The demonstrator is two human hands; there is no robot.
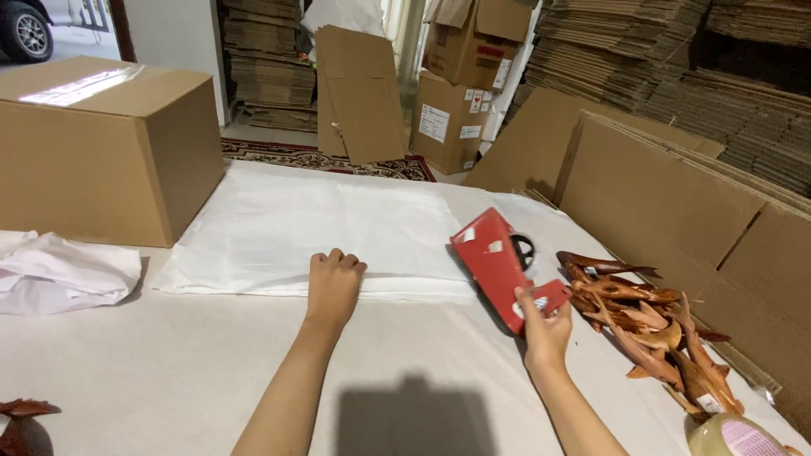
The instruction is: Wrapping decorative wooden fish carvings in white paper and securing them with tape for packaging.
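The left hand rests on the near edge of a stack of white paper sheets, its fingers curled down and pressing on the paper rather than gripping it. The stack lies flat in the middle of the desk, which is covered in pale paper.

The right hand is closed on the handle of a red tape dispenser, which stands tilted just right of the stack, its far end raised and its black wheel facing right.

Just right of the dispenser lies a pile of reddish-brown carved wooden pieces. A roll of tape sits at the near right corner. At the far left stands a large closed cardboard box, with crumpled white paper near it. Flattened cardboard sheets lean along the right side, and more stacks of them fill the background.
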